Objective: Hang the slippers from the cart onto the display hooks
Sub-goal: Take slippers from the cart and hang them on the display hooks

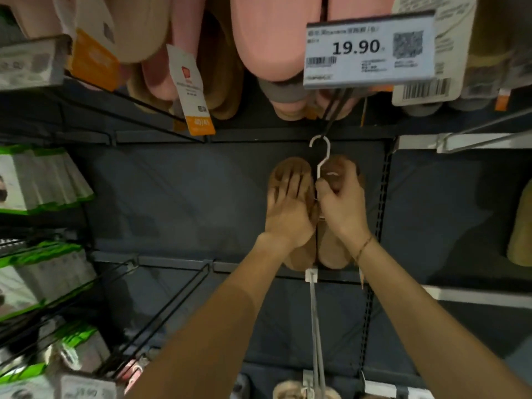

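Your right hand (341, 207) is curled tight round the stem of the white hanger (321, 159), fingers (326, 187) closed just below its open hook. The hook itself sits free, just under the black display hook (335, 106) that runs out from behind the price tag (370, 48) marked 19.90; you cannot tell whether the two touch. Your left hand (288, 210) lies flat on the left slipper of the brown slippers (290, 168), its fingers straight and spread over the top, pressing rather than gripping. The pair hangs soles to the dark back panel (172, 197), midway between two horizontal rails, with the right slipper mostly hidden behind your right hand and wrist. Above, along the top edge, pink slippers (276, 36) and beige ones hang on their own hooks with a white and orange label (191, 87). Green-edged packets (43, 180) fill the hooks at the left edge of the panel.
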